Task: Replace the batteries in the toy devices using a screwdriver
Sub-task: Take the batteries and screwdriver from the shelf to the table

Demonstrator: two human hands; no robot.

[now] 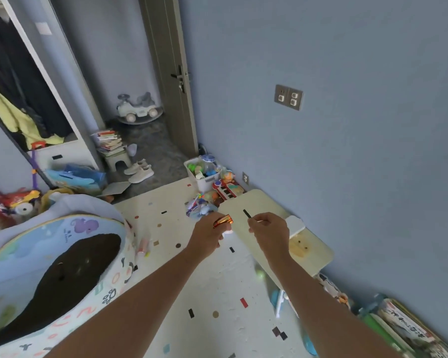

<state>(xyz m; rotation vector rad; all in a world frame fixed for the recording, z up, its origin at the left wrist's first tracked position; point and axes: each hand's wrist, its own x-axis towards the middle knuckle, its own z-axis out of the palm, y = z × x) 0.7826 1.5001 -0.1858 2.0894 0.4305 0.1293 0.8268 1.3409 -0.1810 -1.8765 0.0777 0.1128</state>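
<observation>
My left hand (209, 231) is closed around shiny red-and-gold batteries (223, 220), whose ends stick out toward the right. My right hand (269, 231) pinches a thin black screwdriver (247, 213), its tip pointing up and away. Both hands hover close together over the near-left edge of a small cream table (264, 202). A white toy piece (296, 225) lies on the table just right of my right hand. Further toys, including a red toy piano (226, 189), lie on the floor beyond the table.
A white bin of toys (203, 174) stands in the corner by the blue wall. A large fabric tub (55, 275) fills the left foreground. The cream play mat (204, 293) lies under my arms. Books and boxes (398, 324) line the wall at lower right.
</observation>
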